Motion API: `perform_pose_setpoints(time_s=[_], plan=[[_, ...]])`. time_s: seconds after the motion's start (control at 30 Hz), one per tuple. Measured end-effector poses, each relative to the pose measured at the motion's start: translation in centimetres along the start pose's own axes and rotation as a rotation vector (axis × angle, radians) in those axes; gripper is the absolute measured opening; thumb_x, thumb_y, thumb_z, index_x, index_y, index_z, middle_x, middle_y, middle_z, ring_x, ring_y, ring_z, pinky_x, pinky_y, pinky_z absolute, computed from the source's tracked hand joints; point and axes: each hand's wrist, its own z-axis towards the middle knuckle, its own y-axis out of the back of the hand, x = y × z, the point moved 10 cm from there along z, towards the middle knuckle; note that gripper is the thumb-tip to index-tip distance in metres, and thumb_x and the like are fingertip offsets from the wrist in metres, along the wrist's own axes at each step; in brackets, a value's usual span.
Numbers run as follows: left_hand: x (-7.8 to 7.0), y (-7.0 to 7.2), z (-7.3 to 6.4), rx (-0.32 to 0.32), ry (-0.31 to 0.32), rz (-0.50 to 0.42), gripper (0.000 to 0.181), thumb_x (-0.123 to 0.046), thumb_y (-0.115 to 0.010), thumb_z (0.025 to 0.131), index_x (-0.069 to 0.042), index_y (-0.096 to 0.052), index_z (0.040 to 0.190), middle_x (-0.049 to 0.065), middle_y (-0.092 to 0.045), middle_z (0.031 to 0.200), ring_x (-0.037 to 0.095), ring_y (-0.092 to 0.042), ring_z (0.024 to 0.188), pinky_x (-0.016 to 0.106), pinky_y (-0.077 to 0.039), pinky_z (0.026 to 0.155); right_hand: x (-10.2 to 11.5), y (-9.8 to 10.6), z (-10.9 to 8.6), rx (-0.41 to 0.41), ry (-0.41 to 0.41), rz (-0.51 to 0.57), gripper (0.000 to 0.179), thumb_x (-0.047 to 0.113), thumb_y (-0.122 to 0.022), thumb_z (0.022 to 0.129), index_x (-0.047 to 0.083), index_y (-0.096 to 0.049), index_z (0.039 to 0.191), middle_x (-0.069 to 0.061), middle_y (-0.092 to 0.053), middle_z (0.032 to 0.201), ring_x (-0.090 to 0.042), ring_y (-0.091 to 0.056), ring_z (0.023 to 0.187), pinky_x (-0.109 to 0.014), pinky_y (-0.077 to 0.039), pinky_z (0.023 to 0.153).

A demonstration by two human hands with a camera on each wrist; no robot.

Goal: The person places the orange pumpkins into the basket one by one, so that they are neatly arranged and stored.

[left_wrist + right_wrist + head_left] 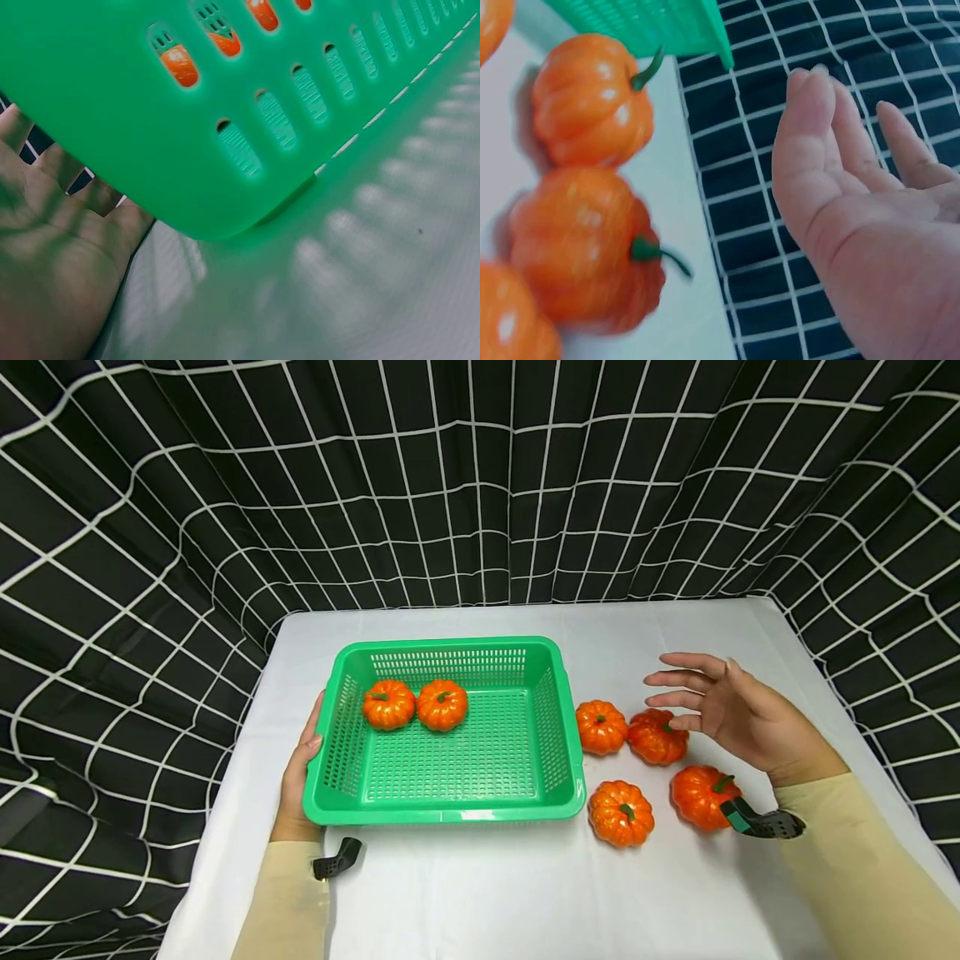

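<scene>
A green plastic basket with slotted walls stands on the white table, and two small orange pumpkins sit side by side at its back left. My left hand holds the basket's left side, its thumb at the rim and its fingers along the outer wall. My right hand hovers with loosely bent fingers, nothing in it. Its fingertips overlap a darker red-orange pumpkin in the head view. Around that lie an orange pumpkin, another one nearer the front, and a larger pumpkin by the right wrist.
Black cloth with a white grid hangs behind and on both sides of the white table. A black wrist device sits on the right sleeve, and a similar device on the left.
</scene>
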Motion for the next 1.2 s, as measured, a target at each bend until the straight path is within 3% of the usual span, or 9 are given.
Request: perform_pose_setpoints(time_s=[0.23, 0.47, 0.7, 0.83, 1.07, 1.2], plan=[[0.0, -0.1, -0.1, -0.007, 0.002, -0.002, 0.071, -0.013, -0.017, 0.107, -0.025, -0.015, 0.177, -0.004, -0.016, 0.181, 0.019, -0.016, 0.163, 0.032, -0.026, 0.125, -0.5, 1.5, -2.8, 0.07, 0.035, 0.316, 0.069, 0.043, -0.017, 0.117, 0.0, -0.028, 0.169, -0.025, -0.047, 0.161, -0.042, -0.054, 0.14, -0.05, -0.055, 0.104], [0.2, 0.0, -0.3, -0.004, -0.002, -0.007, 0.072, -0.013, -0.017, 0.107, -0.026, -0.017, 0.177, -0.005, -0.016, 0.181, 0.018, -0.015, 0.163, 0.031, -0.027, 0.125, -1.7, 3.5, -5.7, 0.01, -0.008, 0.3, 0.067, 0.041, -0.015, 0.117, 0.004, -0.033, 0.169, -0.02, -0.049, 0.161, -0.039, -0.055, 0.141, -0.049, -0.055, 0.105], [0.2, 0.2, -0.1, -0.018, 0.003, -0.013, 0.07, -0.013, -0.019, 0.108, -0.027, -0.021, 0.177, -0.006, -0.019, 0.181, 0.017, -0.018, 0.163, 0.031, -0.027, 0.125, -3.6, 4.8, -9.0, 0.002, -0.046, 0.39, 0.064, 0.037, -0.013, 0.118, 0.008, -0.042, 0.167, -0.017, -0.051, 0.162, -0.038, -0.055, 0.143, -0.054, -0.052, 0.108], [0.0, 0.2, -0.1, -0.022, -0.007, -0.004, 0.07, -0.012, -0.019, 0.108, -0.025, -0.021, 0.177, -0.006, -0.019, 0.181, 0.015, -0.016, 0.163, 0.031, -0.024, 0.126, -4.7, 5.3, -10.4, -0.003, -0.077, 0.343, 0.062, 0.033, -0.011, 0.118, 0.011, -0.044, 0.166, -0.015, -0.054, 0.161, -0.035, -0.056, 0.142, -0.053, -0.053, 0.107], [-0.2, 0.1, -0.2, -0.03, -0.016, 0.004, 0.07, -0.011, -0.018, 0.108, -0.022, -0.02, 0.177, -0.004, -0.019, 0.181, 0.014, -0.015, 0.163, 0.031, -0.022, 0.126, -7.6, 6.6, -12.8, -0.105, -0.204, 0.063, 0.054, 0.029, -0.016, 0.12, 0.026, -0.048, 0.164, -0.003, -0.058, 0.158, -0.022, -0.061, 0.137, -0.047, -0.058, 0.101], [-0.2, -0.1, -0.1, -0.025, -0.01, -0.004, 0.07, -0.012, -0.018, 0.107, -0.022, -0.018, 0.177, -0.004, -0.018, 0.181, 0.014, -0.016, 0.163, 0.031, -0.023, 0.126, -9.7, 6.9, -13.9, -0.189, -0.305, -0.076, 0.047, 0.022, -0.026, 0.12, 0.028, -0.044, 0.163, 0.007, -0.059, 0.153, -0.014, -0.062, 0.131, -0.046, -0.06, 0.096]])
